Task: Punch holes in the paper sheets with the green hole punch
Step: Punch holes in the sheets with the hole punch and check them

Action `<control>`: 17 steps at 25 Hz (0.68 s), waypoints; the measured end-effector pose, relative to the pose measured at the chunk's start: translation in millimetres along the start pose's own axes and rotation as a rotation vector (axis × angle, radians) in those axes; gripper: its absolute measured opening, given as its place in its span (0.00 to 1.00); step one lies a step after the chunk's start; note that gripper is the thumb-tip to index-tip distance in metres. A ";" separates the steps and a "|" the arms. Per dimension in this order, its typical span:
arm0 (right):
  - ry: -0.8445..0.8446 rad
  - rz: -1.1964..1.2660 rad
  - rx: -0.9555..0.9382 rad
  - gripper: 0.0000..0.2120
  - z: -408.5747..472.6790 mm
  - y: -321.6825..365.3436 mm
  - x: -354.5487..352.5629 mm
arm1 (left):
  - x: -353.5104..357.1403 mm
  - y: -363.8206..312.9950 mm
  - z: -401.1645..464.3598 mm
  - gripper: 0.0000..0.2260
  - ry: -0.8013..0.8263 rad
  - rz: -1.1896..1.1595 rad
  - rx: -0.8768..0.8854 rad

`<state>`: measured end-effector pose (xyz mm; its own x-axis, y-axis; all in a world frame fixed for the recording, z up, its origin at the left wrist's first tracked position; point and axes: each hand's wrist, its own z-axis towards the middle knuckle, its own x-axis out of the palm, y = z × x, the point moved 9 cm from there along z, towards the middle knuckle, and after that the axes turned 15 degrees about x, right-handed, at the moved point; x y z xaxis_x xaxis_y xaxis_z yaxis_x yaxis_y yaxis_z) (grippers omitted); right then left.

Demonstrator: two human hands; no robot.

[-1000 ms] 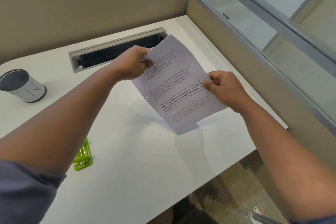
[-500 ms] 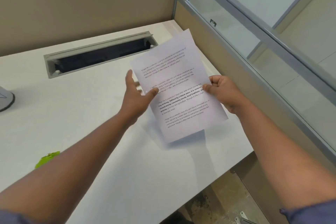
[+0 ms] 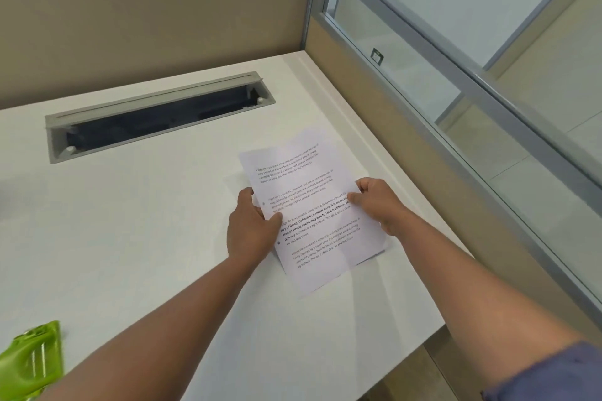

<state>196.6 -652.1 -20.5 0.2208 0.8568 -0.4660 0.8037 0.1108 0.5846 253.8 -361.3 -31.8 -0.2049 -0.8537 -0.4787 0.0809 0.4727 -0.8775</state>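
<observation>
White printed paper sheets (image 3: 306, 192) lie low over the white desk (image 3: 130, 238), near its right side. Two punched holes show along their left edge. My left hand (image 3: 252, 228) grips that left edge, thumb on top. On the right edge my right hand (image 3: 378, 205) pinches the sheets, thumb over the text. The green hole punch (image 3: 32, 365) sits at the desk's near left corner, far from both hands and partly cut off by the frame.
A grey cable tray opening (image 3: 159, 114) is sunk into the desk behind the sheets. A tan partition wall (image 3: 146, 10) stands at the back. A glass panel with a metal frame (image 3: 456, 81) runs along the right. The desk's front edge (image 3: 374, 365) drops to the floor.
Both hands have lowered the sheets toward the desk on its right side. My left hand moved from the top corner to the left edge. The view shifted, and the white cup has left the frame.
</observation>
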 end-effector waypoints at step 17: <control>-0.363 -0.607 -0.284 0.32 1.4 7.7 27.6 | 19.5 5.8 -0.8 0.26 0.220 0.620 0.216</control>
<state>209.6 -628.3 -29.8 -0.0071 0.3902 -0.9207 0.6799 0.6770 0.2817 249.5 -375.0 -46.2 -0.2497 -0.3652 -0.8968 0.4345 0.7854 -0.4409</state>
